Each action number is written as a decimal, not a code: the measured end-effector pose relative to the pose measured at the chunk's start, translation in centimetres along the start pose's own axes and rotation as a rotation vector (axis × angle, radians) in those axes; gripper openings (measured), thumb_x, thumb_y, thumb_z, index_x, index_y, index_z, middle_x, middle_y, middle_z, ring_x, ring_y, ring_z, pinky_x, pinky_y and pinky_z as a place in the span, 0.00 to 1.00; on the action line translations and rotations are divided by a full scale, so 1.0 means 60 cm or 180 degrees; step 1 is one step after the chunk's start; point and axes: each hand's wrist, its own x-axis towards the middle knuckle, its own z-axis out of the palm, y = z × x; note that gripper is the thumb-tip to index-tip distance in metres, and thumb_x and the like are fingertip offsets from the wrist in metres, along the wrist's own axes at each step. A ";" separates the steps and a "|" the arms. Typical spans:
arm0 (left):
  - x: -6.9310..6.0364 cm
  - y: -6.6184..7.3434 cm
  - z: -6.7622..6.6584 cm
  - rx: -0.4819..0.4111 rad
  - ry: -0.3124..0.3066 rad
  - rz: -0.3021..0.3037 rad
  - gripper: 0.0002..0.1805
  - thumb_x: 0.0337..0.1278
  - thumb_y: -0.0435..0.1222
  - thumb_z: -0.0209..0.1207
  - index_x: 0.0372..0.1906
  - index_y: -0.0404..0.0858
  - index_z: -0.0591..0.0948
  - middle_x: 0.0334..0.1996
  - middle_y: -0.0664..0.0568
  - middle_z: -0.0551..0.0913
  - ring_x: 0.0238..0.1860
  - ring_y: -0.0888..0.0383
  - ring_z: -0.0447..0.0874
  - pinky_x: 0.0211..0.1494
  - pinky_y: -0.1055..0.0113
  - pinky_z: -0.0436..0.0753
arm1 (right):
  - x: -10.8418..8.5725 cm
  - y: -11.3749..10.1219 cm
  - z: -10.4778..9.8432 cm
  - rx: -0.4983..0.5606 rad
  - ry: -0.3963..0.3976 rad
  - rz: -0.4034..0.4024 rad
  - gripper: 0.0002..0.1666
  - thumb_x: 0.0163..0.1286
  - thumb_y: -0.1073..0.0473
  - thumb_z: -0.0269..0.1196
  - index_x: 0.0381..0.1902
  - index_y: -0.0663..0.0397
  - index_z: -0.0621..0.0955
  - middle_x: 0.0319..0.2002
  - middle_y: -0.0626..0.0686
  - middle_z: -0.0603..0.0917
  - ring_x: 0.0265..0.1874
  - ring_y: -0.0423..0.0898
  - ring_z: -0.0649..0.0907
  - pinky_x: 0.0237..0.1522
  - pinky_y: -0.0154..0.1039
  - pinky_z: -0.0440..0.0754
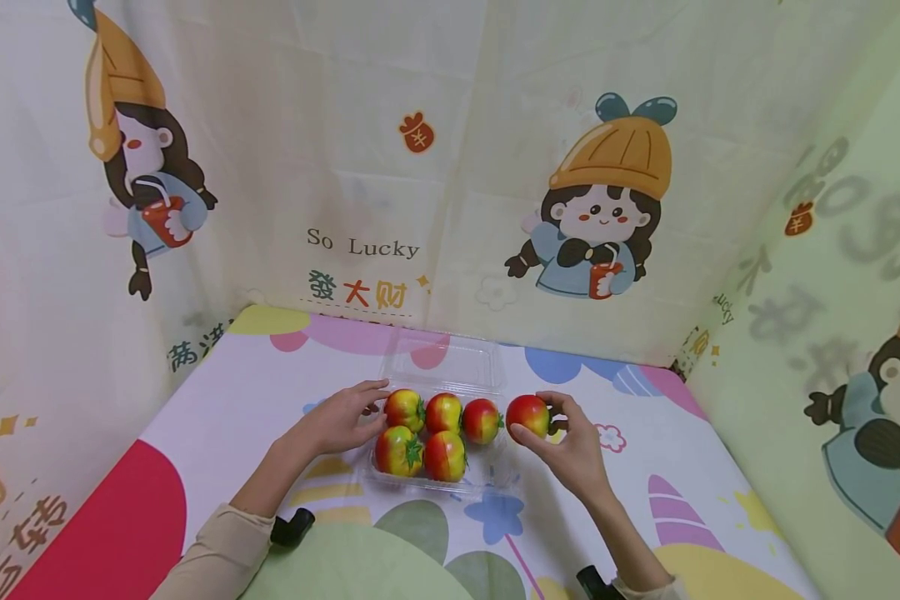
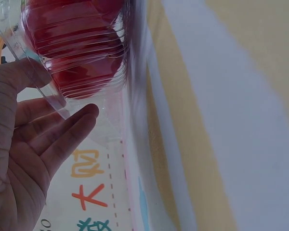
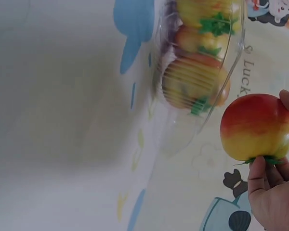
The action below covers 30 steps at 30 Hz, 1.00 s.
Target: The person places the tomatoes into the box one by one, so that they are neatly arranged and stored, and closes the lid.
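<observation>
A clear plastic clamshell box lies on the table with its lid folded back. Several red-and-yellow tomatoes with green leafy tops sit inside, filling the left and middle; the front right part of the box holds none. At the box's left edge, my left hand pinches the rim between thumb and fingers, as the left wrist view shows. Just beyond the right end, my right hand grips another tomato between thumb and fingers, its green top pointing toward the fingers. This tomato is held apart from the box.
The table wears a colourful printed cloth. Pale printed curtains hang close behind it and on both sides. Black wrist devices sit at both sleeves.
</observation>
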 end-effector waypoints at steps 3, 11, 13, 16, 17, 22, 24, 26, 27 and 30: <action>0.000 0.000 0.000 0.0012 0.0011 0.0021 0.24 0.67 0.37 0.60 0.64 0.31 0.80 0.69 0.37 0.74 0.49 0.52 0.88 0.57 0.53 0.86 | -0.006 -0.004 0.005 0.0048 -0.0040 -0.0030 0.37 0.54 0.50 0.80 0.59 0.49 0.78 0.51 0.49 0.82 0.48 0.48 0.79 0.43 0.40 0.87; -0.001 0.000 0.000 0.0019 0.0033 0.0036 0.23 0.67 0.37 0.60 0.64 0.31 0.80 0.69 0.37 0.75 0.49 0.52 0.89 0.57 0.54 0.86 | -0.017 -0.013 0.019 0.0087 -0.0135 -0.0071 0.36 0.54 0.50 0.80 0.58 0.49 0.78 0.51 0.49 0.83 0.47 0.47 0.79 0.46 0.45 0.87; -0.001 0.000 0.000 0.0024 0.0036 0.0028 0.23 0.67 0.37 0.60 0.64 0.31 0.80 0.69 0.38 0.75 0.49 0.52 0.89 0.56 0.54 0.86 | -0.019 -0.014 0.021 0.0101 -0.0156 -0.0098 0.35 0.54 0.51 0.80 0.58 0.50 0.78 0.51 0.49 0.83 0.47 0.46 0.80 0.46 0.44 0.87; -0.001 0.001 0.000 0.0028 0.0029 0.0011 0.23 0.67 0.37 0.60 0.64 0.32 0.80 0.69 0.38 0.75 0.49 0.52 0.88 0.57 0.54 0.86 | -0.022 -0.015 0.026 0.0094 -0.0174 -0.0128 0.35 0.53 0.51 0.80 0.57 0.50 0.78 0.51 0.48 0.83 0.47 0.46 0.80 0.46 0.41 0.86; -0.001 0.001 0.000 0.0035 0.0025 0.0004 0.23 0.67 0.37 0.60 0.64 0.32 0.80 0.69 0.38 0.75 0.49 0.52 0.88 0.57 0.54 0.86 | -0.023 -0.016 0.027 0.0096 -0.0178 -0.0142 0.35 0.53 0.52 0.80 0.57 0.50 0.78 0.51 0.48 0.83 0.47 0.46 0.80 0.47 0.40 0.86; -0.001 0.001 0.000 0.0042 0.0022 -0.0015 0.23 0.67 0.37 0.61 0.64 0.32 0.80 0.69 0.38 0.75 0.50 0.52 0.88 0.57 0.54 0.86 | -0.027 -0.018 0.034 0.0136 -0.0224 -0.0198 0.34 0.53 0.52 0.80 0.56 0.48 0.78 0.49 0.45 0.83 0.46 0.44 0.80 0.47 0.41 0.86; -0.001 0.001 0.000 0.0039 0.0021 -0.0016 0.24 0.67 0.37 0.61 0.64 0.32 0.80 0.69 0.39 0.75 0.50 0.52 0.88 0.57 0.54 0.86 | -0.029 -0.018 0.037 0.0148 -0.0245 -0.0226 0.34 0.53 0.51 0.80 0.56 0.48 0.78 0.49 0.44 0.83 0.46 0.44 0.80 0.47 0.42 0.86; -0.001 0.001 0.001 0.0043 0.0018 -0.0019 0.24 0.67 0.37 0.61 0.64 0.32 0.80 0.69 0.39 0.75 0.50 0.52 0.88 0.57 0.54 0.86 | -0.031 -0.019 0.039 0.0165 -0.0261 -0.0254 0.34 0.53 0.52 0.80 0.56 0.49 0.79 0.49 0.44 0.84 0.45 0.44 0.80 0.47 0.41 0.85; -0.001 0.001 0.001 0.0040 0.0015 -0.0023 0.24 0.67 0.37 0.61 0.64 0.32 0.80 0.69 0.38 0.75 0.50 0.52 0.88 0.57 0.54 0.86 | -0.032 -0.019 0.040 0.0172 -0.0267 -0.0267 0.34 0.53 0.52 0.80 0.56 0.49 0.79 0.49 0.45 0.84 0.45 0.44 0.80 0.47 0.41 0.85; -0.001 0.001 0.000 0.0039 0.0012 -0.0028 0.24 0.67 0.37 0.61 0.64 0.32 0.80 0.69 0.38 0.75 0.50 0.52 0.88 0.57 0.54 0.86 | -0.033 -0.019 0.044 0.0187 -0.0289 -0.0273 0.35 0.53 0.53 0.80 0.57 0.50 0.79 0.49 0.45 0.84 0.45 0.44 0.79 0.46 0.40 0.85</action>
